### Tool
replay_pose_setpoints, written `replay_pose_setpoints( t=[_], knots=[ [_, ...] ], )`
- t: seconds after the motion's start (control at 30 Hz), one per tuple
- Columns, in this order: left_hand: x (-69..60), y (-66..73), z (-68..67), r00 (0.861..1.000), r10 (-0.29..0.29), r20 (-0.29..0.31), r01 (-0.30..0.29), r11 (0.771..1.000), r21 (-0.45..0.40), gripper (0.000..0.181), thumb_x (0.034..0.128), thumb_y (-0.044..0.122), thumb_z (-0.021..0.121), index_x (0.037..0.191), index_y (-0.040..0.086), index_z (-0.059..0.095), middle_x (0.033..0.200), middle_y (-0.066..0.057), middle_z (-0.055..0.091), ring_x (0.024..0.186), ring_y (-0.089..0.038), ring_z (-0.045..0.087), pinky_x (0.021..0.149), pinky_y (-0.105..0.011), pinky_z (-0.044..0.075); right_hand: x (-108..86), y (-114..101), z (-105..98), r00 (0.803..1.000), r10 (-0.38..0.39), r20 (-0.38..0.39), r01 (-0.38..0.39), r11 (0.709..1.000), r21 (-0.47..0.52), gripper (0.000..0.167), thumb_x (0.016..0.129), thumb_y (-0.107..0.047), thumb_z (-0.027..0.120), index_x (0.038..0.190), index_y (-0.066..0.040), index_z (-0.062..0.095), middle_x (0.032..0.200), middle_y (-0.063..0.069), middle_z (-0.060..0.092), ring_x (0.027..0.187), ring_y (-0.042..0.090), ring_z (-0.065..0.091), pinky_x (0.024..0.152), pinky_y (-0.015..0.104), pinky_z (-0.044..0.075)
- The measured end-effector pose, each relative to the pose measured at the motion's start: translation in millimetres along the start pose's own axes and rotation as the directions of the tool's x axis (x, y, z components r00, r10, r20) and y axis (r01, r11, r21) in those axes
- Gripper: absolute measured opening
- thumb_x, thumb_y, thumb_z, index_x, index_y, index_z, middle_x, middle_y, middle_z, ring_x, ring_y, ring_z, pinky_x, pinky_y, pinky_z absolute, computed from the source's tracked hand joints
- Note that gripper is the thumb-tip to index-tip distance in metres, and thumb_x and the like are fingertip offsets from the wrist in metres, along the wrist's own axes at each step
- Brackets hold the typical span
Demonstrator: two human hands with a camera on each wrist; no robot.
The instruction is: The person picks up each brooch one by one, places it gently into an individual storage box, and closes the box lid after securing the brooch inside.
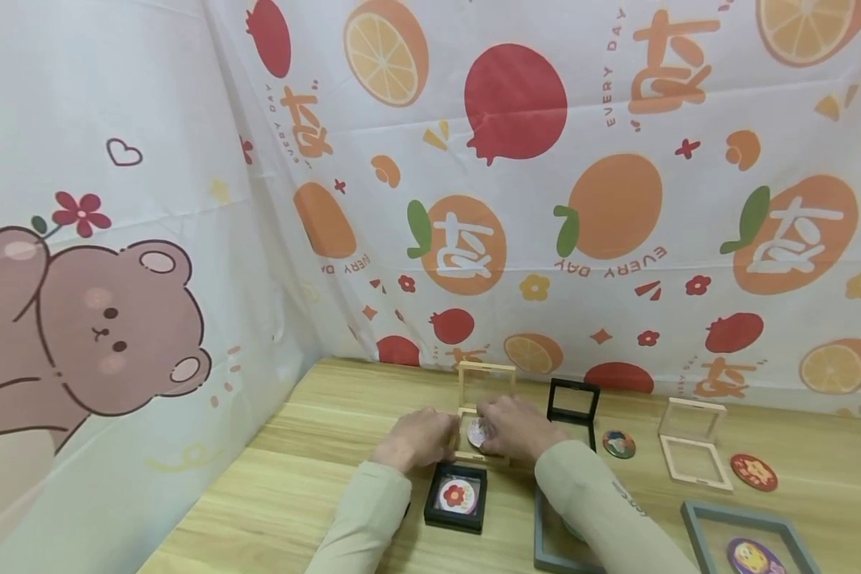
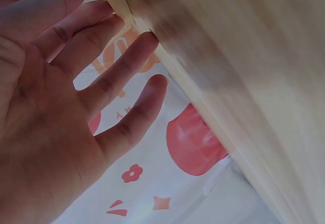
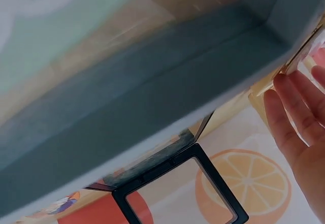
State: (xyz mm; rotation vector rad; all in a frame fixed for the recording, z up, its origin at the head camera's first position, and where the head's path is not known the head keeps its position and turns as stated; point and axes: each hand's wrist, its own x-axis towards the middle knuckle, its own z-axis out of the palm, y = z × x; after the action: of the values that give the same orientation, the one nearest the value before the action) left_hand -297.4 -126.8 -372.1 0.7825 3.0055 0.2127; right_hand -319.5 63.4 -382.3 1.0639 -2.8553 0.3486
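A tan hinged display frame (image 1: pixel 482 458) lies with its lid standing upright at the back. My left hand (image 1: pixel 419 437) holds this frame by its left side; in the left wrist view the left hand's fingertips (image 2: pixel 160 82) are close to or on its edge. Over the frame's right half, my right hand (image 1: pixel 516 426) pinches a round, pale purple badge (image 1: pixel 477 433), partly hidden by the fingers. In the right wrist view, the right hand (image 3: pixel 304 117) has its fingertips at the tan frame's edge. Just in front sits a black frame (image 1: pixel 455 522) containing a red-flower badge (image 1: pixel 458 496).
To the right stand an open black frame (image 1: pixel 574 416), a dark badge (image 1: pixel 619 444), another open tan frame (image 1: pixel 699 482) and a red badge (image 1: pixel 754 472). Grey frames (image 1: pixel 742 513) lie nearer, one partly under my right forearm. A printed cloth (image 1: pixel 516 183) hangs behind the wooden table (image 1: pixel 258 486).
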Motion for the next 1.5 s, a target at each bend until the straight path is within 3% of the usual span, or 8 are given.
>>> replay_pose_setpoints(
  t=[0.33,0.97,1.3,1.5],
  knots=[
    [-1.8,-0.5,1.2,1.000,0.002,-0.010,-0.003,1.000,-0.017,0.021,0.0824,0.013,0.084,0.081,0.013,0.063,0.071,0.005,0.059,0.067,-0.013,0.054,0.063,-0.034,0.051,-2.5,-2.9,1.6,1.000,-0.001,-0.009,0.001,1.000,-0.006,0.022,0.084,-0.018,0.084,0.096,-0.006,0.069,0.079,-0.002,0.059,0.071,0.014,0.053,0.065,0.032,0.048],
    [1.3,-1.7,3.0,1.000,0.000,-0.006,0.000,1.000,-0.003,0.019,0.0832,0.014,0.084,0.083,0.014,0.064,0.072,0.005,0.059,0.067,-0.012,0.054,0.063,-0.033,0.051,-1.2,-1.1,0.3,0.999,0.041,0.036,-0.043,0.998,0.043,0.027,0.084,-0.017,0.084,0.104,-0.005,0.071,0.086,0.001,0.063,0.078,0.017,0.057,0.073,0.037,0.052],
    [1.8,-0.9,2.8,1.000,-0.005,-0.009,0.005,1.000,-0.014,0.020,0.0826,0.014,0.084,0.082,0.014,0.064,0.070,0.005,0.057,0.067,-0.012,0.053,0.062,-0.034,0.050,-2.1,-1.5,-0.3,0.997,0.071,0.034,-0.073,0.995,0.064,0.034,0.084,-0.017,0.085,0.111,-0.003,0.070,0.100,0.007,0.068,0.090,0.023,0.062,0.083,0.043,0.053],
    [1.0,-5.1,3.5,1.000,0.002,0.020,-0.001,0.998,-0.069,0.020,0.0845,0.016,0.083,0.082,0.014,0.063,0.070,0.005,0.057,0.066,-0.012,0.053,0.062,-0.033,0.048,-6.4,4.1,-6.4,0.995,0.101,0.014,-0.102,0.990,0.101,0.034,0.089,-0.013,0.079,0.119,-0.001,0.068,0.114,0.012,0.068,0.107,0.031,0.063,0.093,0.048,0.051]
  ],
)
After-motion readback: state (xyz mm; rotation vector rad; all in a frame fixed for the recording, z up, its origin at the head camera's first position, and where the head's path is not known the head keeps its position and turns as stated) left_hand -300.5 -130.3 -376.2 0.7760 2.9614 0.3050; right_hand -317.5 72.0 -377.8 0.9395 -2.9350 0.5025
